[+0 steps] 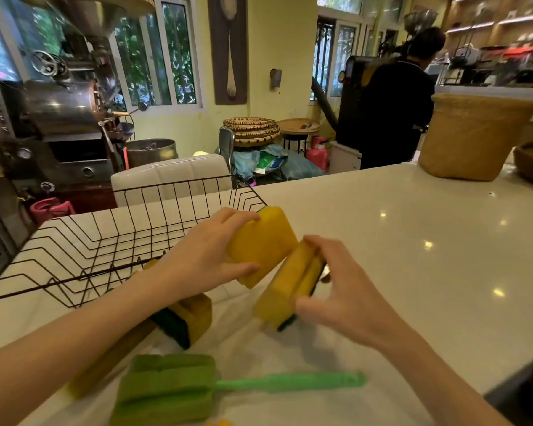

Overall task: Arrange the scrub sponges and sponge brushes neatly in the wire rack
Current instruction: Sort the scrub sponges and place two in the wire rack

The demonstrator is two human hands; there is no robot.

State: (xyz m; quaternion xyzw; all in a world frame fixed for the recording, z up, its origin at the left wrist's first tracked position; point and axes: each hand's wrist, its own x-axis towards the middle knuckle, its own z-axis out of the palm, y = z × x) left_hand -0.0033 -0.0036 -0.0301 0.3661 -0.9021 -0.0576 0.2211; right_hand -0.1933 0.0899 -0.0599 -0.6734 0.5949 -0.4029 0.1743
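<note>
Just right of the wire rack [111, 241], the left hand [210, 256] grips one yellow scrub sponge [265, 241] while the right hand [336, 290] fingers clamp a second sponge [285, 287] (long axis tilted rackward), left hand nearer.

Pale yellow walls [268, 41] hold white-framed windows [157, 56] showing green foliage. Left of these windows stands a dark metal roasting machine [62, 112]; right of them, stacked woven trays [251, 129]. A glossy white countertop [413, 235] reflects ceiling lights.

Wire rack [111, 241] open-topped, unobstructed
</note>
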